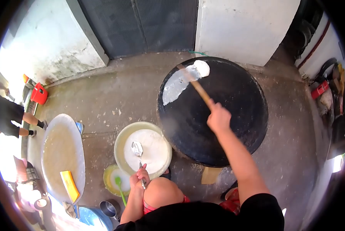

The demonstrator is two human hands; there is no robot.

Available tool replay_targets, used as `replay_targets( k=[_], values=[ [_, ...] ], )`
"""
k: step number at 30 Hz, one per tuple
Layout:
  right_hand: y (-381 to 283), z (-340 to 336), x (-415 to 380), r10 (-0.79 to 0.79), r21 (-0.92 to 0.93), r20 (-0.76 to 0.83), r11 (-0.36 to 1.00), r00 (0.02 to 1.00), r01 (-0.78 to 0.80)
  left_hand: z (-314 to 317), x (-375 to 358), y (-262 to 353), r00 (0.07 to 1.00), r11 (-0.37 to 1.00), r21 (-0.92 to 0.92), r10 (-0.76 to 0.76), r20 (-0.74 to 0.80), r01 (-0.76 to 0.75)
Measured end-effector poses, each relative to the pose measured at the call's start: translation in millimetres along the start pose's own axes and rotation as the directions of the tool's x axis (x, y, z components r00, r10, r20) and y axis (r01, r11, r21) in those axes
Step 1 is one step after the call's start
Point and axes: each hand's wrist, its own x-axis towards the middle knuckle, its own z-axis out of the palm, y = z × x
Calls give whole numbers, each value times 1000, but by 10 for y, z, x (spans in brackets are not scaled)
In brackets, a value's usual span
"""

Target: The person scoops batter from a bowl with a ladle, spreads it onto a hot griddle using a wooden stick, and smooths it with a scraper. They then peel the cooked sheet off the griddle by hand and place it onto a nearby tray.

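Note:
My right hand (218, 118) is closed round the handle of a wooden spreader (200, 91), held over the large round black griddle (226, 119). The spreader's far end touches white batter (176, 86), which is smeared in a band at the griddle's upper left, with a thicker blob (202, 68) at its top. My left hand (140, 177) grips a metal ladle (137, 149) by its handle. The ladle's bowl, coated white, is over the wide basin (120, 142) of white batter, beside the griddle.
A smaller yellow bowl (107, 179) holds white liquid and a green spoon (120, 188). Left of it are a round tray (60, 146) with a yellow scraper (70, 186), a metal cup (110, 208) and a blue tub (89, 217). A person (10, 113) stands at far left near a red bucket (39, 94).

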Motion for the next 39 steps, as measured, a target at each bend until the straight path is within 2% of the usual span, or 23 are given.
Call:
replay_targets(
  k=[1,3,6,7,9,10,11,13,15,17,18,19,21,22,23,26,29,31,33,35,37,38,39],
  values=[
    [191,57,164,54,-132,-51,989,997,-60,2,-26,-4,1000,1000,-4,4,-12,-4],
    [473,52,240,124,-57,-43,990,991,-126,-20,-25,61,1000,1000,5,-4,-9,4],
    [337,282,-130,219,355,-79,918,973,-178,-58,62,138,1000,999,23,-23,14,22],
    [173,201,-324,72,344,-158,939,985,-13,-70,98,153,1000,1000,29,-13,27,12],
    [12,-74,-335,0,149,44,989,999,-7,-47,93,103,1000,1000,29,-11,28,10],
    [209,34,-177,0,-9,-51,1000,999,0,-26,68,65,1000,1000,31,-3,15,2],
    [415,59,-22,89,-132,-55,987,995,-95,-21,41,58,1000,999,33,6,2,-6],
    [641,-29,114,200,-81,3,977,980,-199,-46,32,128,1000,999,35,-27,13,26],
    [523,1,18,319,162,30,934,947,-320,-62,74,161,996,996,36,-79,36,78],
    [210,28,-115,234,305,-58,930,970,-206,-89,121,197,999,998,58,-21,41,19],
    [39,-80,-78,131,217,24,967,991,-133,-80,117,175,999,998,61,-13,40,10],
    [0,-54,17,46,99,-14,994,999,-45,-70,100,142,999,998,61,-11,34,9],
    [288,33,339,141,-176,-26,974,990,-143,-52,41,101,1000,999,49,-11,27,10],
    [530,77,371,151,-147,-77,976,986,-161,-62,12,134,1000,999,54,-5,21,4],
    [624,13,307,176,-101,-22,979,984,-177,-61,14,164,999,999,45,-22,27,21],
    [468,76,-187,280,70,-26,958,960,-278,-47,105,175,998,998,54,-42,44,40],
    [189,-68,-350,88,60,80,994,993,-93,-43,133,145,999,996,84,-13,32,10],
    [550,-27,-60,174,-184,9,968,985,-170,-35,92,123,999,996,87,-22,34,19],
    [854,-113,27,286,-164,51,947,957,-275,-71,87,194,999,995,98,-36,33,33],
    [744,-169,-101,377,1,76,926,923,-378,-58,133,203,996,992,105,-73,45,68],
    [440,-129,-160,365,123,39,922,930,-367,-46,147,179,1000,994,111,5,24,-8],
    [295,-171,-86,278,146,69,947,958,-286,-46,144,158,999,993,117,24,28,-27],
    [254,-94,48,204,60,61,976,977,-208,-52,131,143,999,992,120,26,22,-28]
  ],
)
